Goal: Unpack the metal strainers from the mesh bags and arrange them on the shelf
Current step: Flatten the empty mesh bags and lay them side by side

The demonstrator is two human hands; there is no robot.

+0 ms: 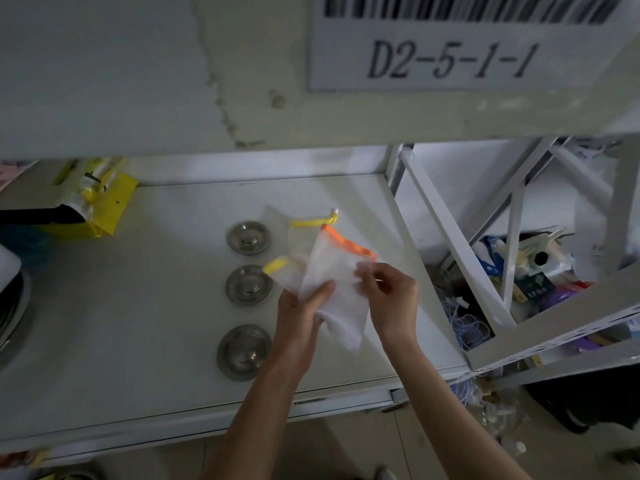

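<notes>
Both hands are up over the white shelf (145, 306), working a white mesh bag with an orange trim (337, 275). The left hand (299, 323) has its thumb pressed across the lower part of the bag, the other fingers curled behind the mesh and mostly hidden by it. The right hand (389, 299) pinches the bag's right edge just below the orange rim, thumb and fingertips closed on the fabric. Whether a strainer sits inside this bag I cannot tell; the mesh hangs limp and pale.

On the shelf to the left of the hands, 3 metal strainers lie in a column: the far one (248, 238), the middle one (248, 285) and the near one (244, 352), each apart from the next. 2 more mesh bags with yellow trim lie behind the held bag, one (304, 225) further back, one (282, 268) beside the middle strainer, both partly covered.

A yellow package (100, 206) sits at the shelf's back left, its contents blurred. Overhead, a label reading D2-5-1-1 (453, 60) is cut off at the top.
</notes>
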